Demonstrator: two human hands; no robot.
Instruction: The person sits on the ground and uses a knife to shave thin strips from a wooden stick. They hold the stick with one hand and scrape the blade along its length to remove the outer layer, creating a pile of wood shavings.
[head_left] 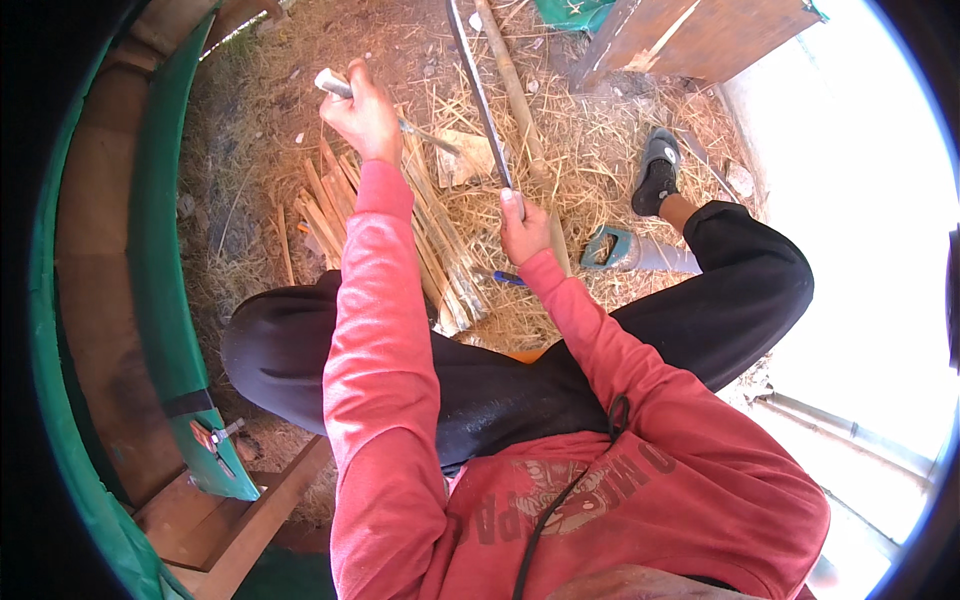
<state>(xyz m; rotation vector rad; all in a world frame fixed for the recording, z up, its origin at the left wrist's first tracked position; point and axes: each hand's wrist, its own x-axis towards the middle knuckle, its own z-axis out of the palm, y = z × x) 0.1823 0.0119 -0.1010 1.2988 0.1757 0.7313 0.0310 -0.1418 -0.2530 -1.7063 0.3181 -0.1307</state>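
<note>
Right, head view, person seated on straw-covered ground, red sleeves coming up from the lower edge.

Left hand (365, 115), upper centre-left of frame: fingers curled tight round the handle of a knife (385, 108). Pale handle end sticks out to the upper left of the fist, thin blade runs right and slightly down from it. Hand is raised above the stick pile.

Right hand (524, 228), centre of frame: closed round the lower end of a long thin strip (478, 95), thumb laid along it. Strip is dark, runs up and slightly left from the fist to the top edge of the frame. Knife tip ends near the strip, short of it; can't tell if they touch.

Pole (515, 95): thicker bamboo, lies on the straw just right of the strip, roughly parallel, passes behind the right hand.

Sticks (330, 215): bundle of split pale strips on the ground below the left hand, fanned from centre-left down toward the knee.

Saw (612, 250): teal handle, right of the right hand, on the straw, blade pointing right toward the leg.

Shoe (657, 172): grey and black, upper right, sole on the straw.

Board (700, 35): brown panel, top right corner.

Green curved wall (165, 270) along the left edge.
</note>
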